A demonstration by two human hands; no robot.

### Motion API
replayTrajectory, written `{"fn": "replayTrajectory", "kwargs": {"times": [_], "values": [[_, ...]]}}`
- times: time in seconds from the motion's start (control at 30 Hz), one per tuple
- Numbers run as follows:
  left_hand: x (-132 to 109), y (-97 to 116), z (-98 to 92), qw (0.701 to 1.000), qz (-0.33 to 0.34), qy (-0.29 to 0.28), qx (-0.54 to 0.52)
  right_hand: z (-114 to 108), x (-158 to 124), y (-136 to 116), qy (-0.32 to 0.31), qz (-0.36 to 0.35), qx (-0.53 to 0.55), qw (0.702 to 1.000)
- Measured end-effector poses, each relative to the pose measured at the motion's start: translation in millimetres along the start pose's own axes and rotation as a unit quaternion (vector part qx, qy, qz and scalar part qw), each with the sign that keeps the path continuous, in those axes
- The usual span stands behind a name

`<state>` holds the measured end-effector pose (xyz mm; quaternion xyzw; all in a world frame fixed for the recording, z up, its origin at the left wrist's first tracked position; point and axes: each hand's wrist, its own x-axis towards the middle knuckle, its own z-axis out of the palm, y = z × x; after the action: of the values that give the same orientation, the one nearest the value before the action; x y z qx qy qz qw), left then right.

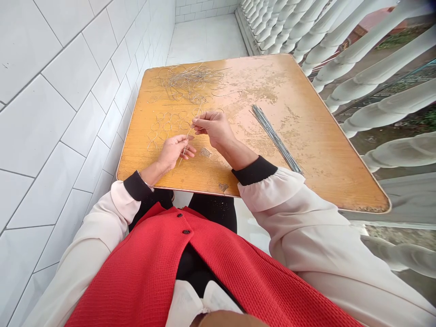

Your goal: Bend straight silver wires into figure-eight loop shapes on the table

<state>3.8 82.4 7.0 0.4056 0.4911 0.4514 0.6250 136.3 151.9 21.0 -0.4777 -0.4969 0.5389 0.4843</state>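
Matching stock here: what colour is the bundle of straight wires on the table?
The bundle of straight wires is metallic grey, best seen in the head view.

And here, left forearm and right forearm angling in from the lower corners of the frame, closing at centre! Left hand low, just left of centre, palm down, fingers loosely curled rightward. Right hand higher, just beside it, wrist bent, fingertips pinched against the thumb, aimed left!

Scuffed varnished wood top, metal wire, glossy wht tiles
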Motion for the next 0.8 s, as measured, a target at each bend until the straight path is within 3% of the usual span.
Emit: {"fn": "replayTrajectory", "kwargs": {"times": [0.23, 0.47, 0.67, 0.8], "values": [[-2.0, 1.5, -0.8, 0.999, 0.002, -0.031, 0.023, -1.2, 1.0, 1.9, -0.011, -0.02, -0.01, 1.0], [-2.6, 1.1, -4.2, 0.998, 0.01, -0.063, 0.026, -5.4, 2.5, 0.0, -0.026, 0.007, -0.004, 1.0], [4.6, -4.4, -2.3, 0.998, 0.033, -0.048, 0.019, 0.5, -4.2, -0.7, -0.047, 0.018, -0.005, 0.999], [1.3, -2.5, -2.2, 0.998, 0.02, -0.058, 0.019, -3.2, 0.2, -0.1, -0.009, 0.022, 0.018, 1.0]]}}
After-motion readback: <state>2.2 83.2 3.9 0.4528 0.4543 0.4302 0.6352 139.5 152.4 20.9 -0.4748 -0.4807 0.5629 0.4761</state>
